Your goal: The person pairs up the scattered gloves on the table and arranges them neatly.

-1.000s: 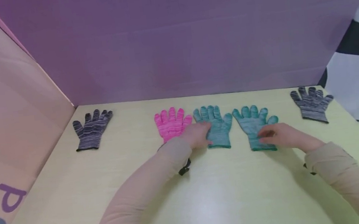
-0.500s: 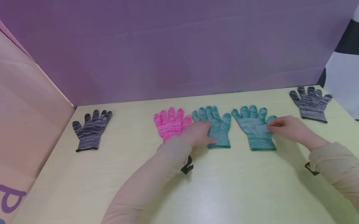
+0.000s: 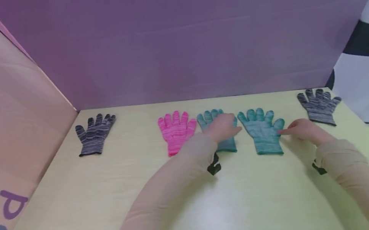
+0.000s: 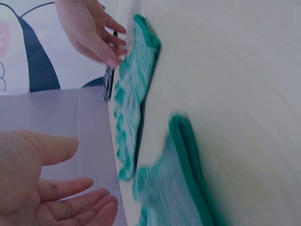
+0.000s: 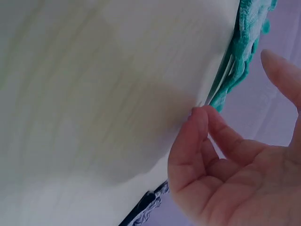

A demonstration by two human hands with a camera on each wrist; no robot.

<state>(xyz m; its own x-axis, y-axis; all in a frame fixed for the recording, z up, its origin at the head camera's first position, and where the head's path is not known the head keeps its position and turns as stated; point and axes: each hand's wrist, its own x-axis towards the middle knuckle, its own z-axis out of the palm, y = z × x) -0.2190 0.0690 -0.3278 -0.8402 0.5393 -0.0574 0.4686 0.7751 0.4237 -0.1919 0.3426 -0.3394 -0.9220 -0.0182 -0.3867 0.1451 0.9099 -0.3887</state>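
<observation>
Two teal knit gloves lie flat, side by side. My left hand point(image 3: 222, 127) is over the left teal glove point(image 3: 228, 146), covering part of its palm and thumb. In the left wrist view its fingers point(image 4: 70, 207) are apart and hold nothing. My right hand point(image 3: 303, 131) is at the thumb side of the right teal glove point(image 3: 264, 136), index fingertip right at the glove's edge. The right wrist view shows these fingers point(image 5: 188, 155) loosely bent near the table, with the teal glove point(image 5: 242, 52) just beyond them.
A pink glove point(image 3: 174, 131) lies left of the teal ones, its cuff partly behind my left sleeve. Black-and-grey gloves lie at the far left point(image 3: 94, 137) and far right point(image 3: 320, 107) of the pale table point(image 3: 196, 213). A purple panel point(image 3: 176, 47) stands behind.
My left hand has moved right from the left teal glove's near side to over its palm and thumb. My right hand has shifted right, from over the right teal glove to its edge.
</observation>
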